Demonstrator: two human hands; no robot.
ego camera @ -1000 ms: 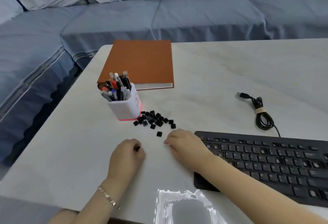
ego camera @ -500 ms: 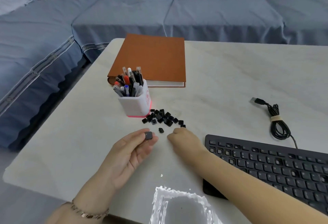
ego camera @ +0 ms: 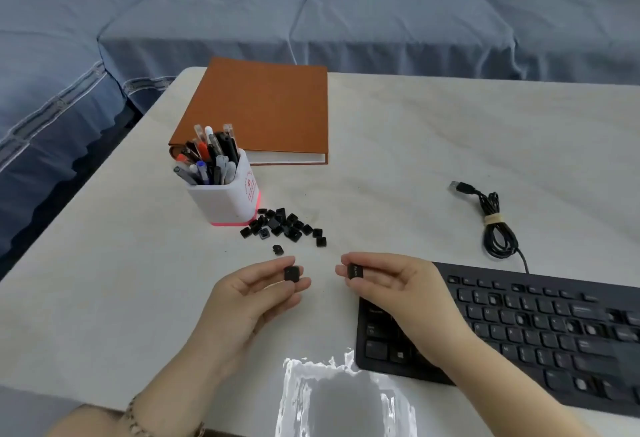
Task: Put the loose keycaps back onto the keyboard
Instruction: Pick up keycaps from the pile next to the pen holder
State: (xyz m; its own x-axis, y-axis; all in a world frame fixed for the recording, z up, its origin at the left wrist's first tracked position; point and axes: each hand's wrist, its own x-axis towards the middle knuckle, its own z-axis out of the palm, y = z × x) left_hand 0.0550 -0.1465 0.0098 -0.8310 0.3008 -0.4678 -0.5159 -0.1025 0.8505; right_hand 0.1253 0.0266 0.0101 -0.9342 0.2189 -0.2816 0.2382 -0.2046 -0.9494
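A black keyboard (ego camera: 540, 329) lies at the lower right of the pale table (ego camera: 398, 145), with some key sockets bare. Several loose black keycaps (ego camera: 287, 227) are heaped beside the pen cup, and one stray keycap (ego camera: 277, 249) lies just in front of the heap. My left hand (ego camera: 252, 298) is palm up and pinches a small square keycap (ego camera: 292, 273) between thumb and fingertips. My right hand (ego camera: 398, 291) hovers over the keyboard's left end and pinches a wider keycap (ego camera: 356, 271) with white lettering.
A white pen cup (ego camera: 225, 194) full of pens stands left of the heap. Behind it lies an orange notebook (ego camera: 263, 110). The keyboard's coiled USB cable (ego camera: 495, 225) rests at the right. A blue sofa (ego camera: 311, 20) runs along the table's far and left sides.
My right hand has risen from the table with a wider keycap pinched in it. My left hand still holds its keycap, turned palm up since a second ago.
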